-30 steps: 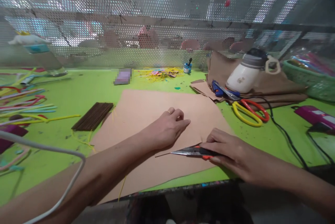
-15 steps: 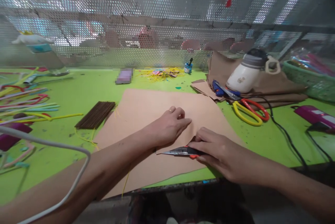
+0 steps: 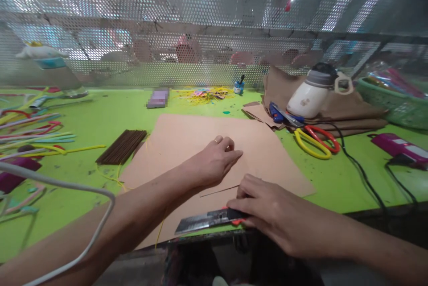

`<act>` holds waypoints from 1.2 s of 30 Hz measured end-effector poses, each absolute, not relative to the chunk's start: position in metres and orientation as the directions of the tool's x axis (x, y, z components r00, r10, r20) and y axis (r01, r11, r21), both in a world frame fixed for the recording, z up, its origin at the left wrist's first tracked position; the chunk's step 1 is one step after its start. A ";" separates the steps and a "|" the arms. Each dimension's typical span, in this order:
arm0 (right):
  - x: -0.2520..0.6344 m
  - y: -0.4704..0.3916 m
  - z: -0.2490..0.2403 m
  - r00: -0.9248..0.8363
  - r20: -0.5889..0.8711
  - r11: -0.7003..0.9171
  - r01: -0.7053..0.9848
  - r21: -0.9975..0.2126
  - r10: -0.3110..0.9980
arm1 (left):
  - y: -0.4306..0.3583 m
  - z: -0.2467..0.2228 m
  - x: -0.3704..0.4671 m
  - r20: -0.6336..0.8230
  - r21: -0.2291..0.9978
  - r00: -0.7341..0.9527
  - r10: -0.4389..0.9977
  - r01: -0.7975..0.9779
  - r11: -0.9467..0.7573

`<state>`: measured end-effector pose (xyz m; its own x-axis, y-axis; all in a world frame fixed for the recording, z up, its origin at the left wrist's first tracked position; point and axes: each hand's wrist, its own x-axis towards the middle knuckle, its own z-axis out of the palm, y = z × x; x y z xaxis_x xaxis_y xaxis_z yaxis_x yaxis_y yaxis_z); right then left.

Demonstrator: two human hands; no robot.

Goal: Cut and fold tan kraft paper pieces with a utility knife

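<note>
A large sheet of light brown paper [image 3: 187, 134] lies across the front of the table. My left hand [image 3: 219, 156], with a ring on one finger, bears down on its middle; the fingers are curled and closed at the paper, their tips partly hidden. My right hand [image 3: 261, 210] is closed around the black and red handle of a pair of scissors [image 3: 200, 221]. The scissors' blades point left, low over the sheet near the table's front edge. A thin dark slit [image 3: 219, 191] runs across the paper between both hands.
A bundle of dark brown sticks [image 3: 122, 147] lies left of the sheet. Red and yellow-handled scissors [image 3: 312, 143], a white bottle [image 3: 309, 94] and folded brown paper [image 3: 354, 112] are at right. A grey cable [image 3: 100, 192] crosses at left; colored strips [image 3: 40, 134] lie beyond.
My right hand has moved down and toward me with the scissors, away from the slit in the paper. The left hand has stayed in nearly the same place.
</note>
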<state>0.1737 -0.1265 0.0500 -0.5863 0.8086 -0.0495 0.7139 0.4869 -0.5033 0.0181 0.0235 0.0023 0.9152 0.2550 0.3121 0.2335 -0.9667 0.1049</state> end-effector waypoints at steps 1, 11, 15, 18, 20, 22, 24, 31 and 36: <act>0.174 -0.131 0.053 -0.585 -0.067 0.477 0.717 -0.509 0.808 | 0.023 0.002 0.018 0.316 0.109 0.914 0.256 0.234 -0.966; 0.269 -0.106 0.031 -0.073 0.416 0.262 0.871 -0.417 0.907 | 0.028 0.009 0.014 0.293 0.470 0.863 0.413 0.246 -0.848; 0.278 -0.060 0.012 -0.032 0.470 0.238 0.891 -0.386 0.882 | 0.035 0.010 0.012 0.274 0.549 0.810 0.519 0.312 -0.776; 0.263 -0.046 0.013 -0.097 0.467 0.225 0.947 -0.228 0.879 | 0.037 0.011 0.011 0.274 0.546 0.804 0.528 0.322 -0.774; 0.245 -0.049 0.017 -0.146 0.478 0.238 0.961 -0.139 0.866 | 0.037 0.010 0.010 0.275 0.535 0.812 0.514 0.315 -0.784; 0.224 -0.058 0.020 -0.233 0.455 0.331 0.932 -0.149 0.859 | 0.037 0.009 0.010 0.277 0.523 0.818 0.505 0.312 -0.793; 0.207 -0.067 0.019 -0.337 0.376 0.427 0.885 -0.188 0.863 | 0.037 0.007 0.010 0.279 0.512 0.813 0.511 0.324 -0.796; 0.195 -0.073 0.007 -0.352 0.282 0.413 0.890 -0.194 0.892 | 0.040 0.019 0.004 0.253 0.393 0.725 0.640 0.528 -0.753; 0.194 -0.072 0.007 -0.386 0.276 0.436 0.887 -0.149 0.880 | 0.034 0.036 -0.003 0.146 0.237 0.626 0.766 0.730 -0.641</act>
